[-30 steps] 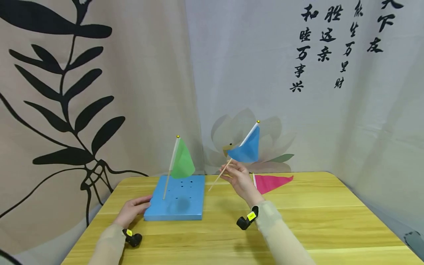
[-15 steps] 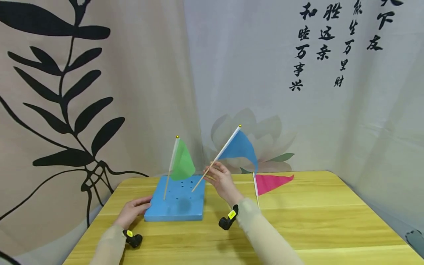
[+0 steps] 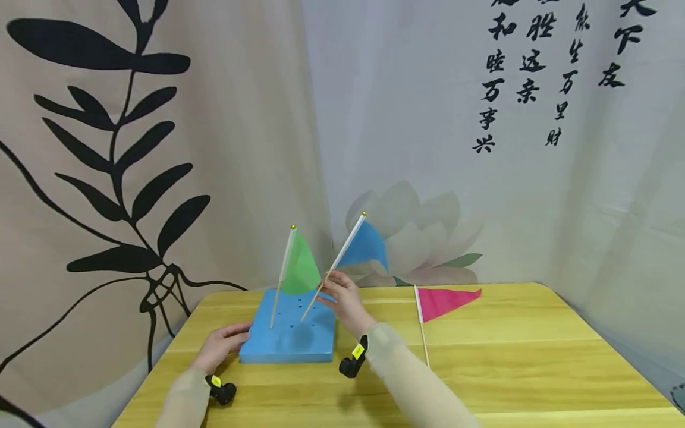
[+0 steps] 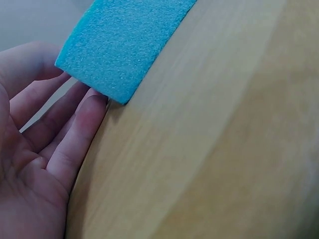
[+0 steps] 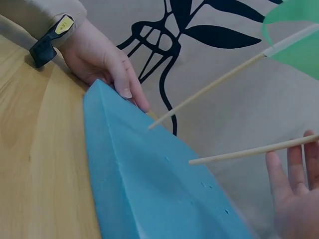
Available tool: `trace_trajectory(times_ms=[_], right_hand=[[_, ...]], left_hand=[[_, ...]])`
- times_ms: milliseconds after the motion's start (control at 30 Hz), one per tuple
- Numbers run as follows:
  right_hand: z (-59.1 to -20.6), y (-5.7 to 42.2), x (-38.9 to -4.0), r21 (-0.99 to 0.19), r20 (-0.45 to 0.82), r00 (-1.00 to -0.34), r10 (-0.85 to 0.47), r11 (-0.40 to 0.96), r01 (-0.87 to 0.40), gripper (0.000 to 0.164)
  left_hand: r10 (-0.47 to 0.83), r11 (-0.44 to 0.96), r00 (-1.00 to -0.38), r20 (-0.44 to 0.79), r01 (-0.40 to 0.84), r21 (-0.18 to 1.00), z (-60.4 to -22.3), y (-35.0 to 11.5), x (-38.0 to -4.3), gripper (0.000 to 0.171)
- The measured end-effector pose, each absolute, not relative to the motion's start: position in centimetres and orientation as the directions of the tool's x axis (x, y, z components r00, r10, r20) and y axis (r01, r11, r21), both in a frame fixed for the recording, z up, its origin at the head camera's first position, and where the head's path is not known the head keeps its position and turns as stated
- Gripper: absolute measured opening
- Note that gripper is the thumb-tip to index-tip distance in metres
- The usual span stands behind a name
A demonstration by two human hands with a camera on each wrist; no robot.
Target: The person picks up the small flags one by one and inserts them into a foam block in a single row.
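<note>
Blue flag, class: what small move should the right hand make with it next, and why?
Probably guide the blue flag into a hole in the board: the right hand pinches its stick, whose lower tip is over the board, the green flag stands there likewise, and the left hand touches the board's edge.
</note>
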State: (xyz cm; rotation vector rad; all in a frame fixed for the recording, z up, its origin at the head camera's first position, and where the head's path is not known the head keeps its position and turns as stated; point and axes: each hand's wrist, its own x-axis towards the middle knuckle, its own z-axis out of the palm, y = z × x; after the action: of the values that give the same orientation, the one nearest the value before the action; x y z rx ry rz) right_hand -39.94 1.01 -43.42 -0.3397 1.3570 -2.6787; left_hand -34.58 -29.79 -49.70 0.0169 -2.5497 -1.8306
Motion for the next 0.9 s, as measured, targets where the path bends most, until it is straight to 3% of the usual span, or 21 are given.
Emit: trace_trajectory(times_ms=[400, 633, 900], right_hand=[[-43.7, -1.2, -40.0, -0.819, 0.139, -0.969, -0.204, -0.573, 0.003, 0.013], [-43.8, -2.0, -40.1, -0.843, 0.138, -0.971, -0.197, -0.538, -0.01, 0.021], [-43.8, -2.4, -40.0, -0.884, 0.112, -0.972, -0.204, -0.468, -0.004, 0.015]], left_hand=[[-0.006, 0.346, -1.0, 0.009, 0.007, 0.938, -49.5, -29.7, -34.4, 0.052], [0.003, 0.339, -1.0, 0.009, 0.009, 0.941, -49.4, -29.7, -34.6, 0.053], [0.0, 0.325, -1.0, 0.001, 0.001, 0.946, -49.6, -29.8, -34.6, 0.051]])
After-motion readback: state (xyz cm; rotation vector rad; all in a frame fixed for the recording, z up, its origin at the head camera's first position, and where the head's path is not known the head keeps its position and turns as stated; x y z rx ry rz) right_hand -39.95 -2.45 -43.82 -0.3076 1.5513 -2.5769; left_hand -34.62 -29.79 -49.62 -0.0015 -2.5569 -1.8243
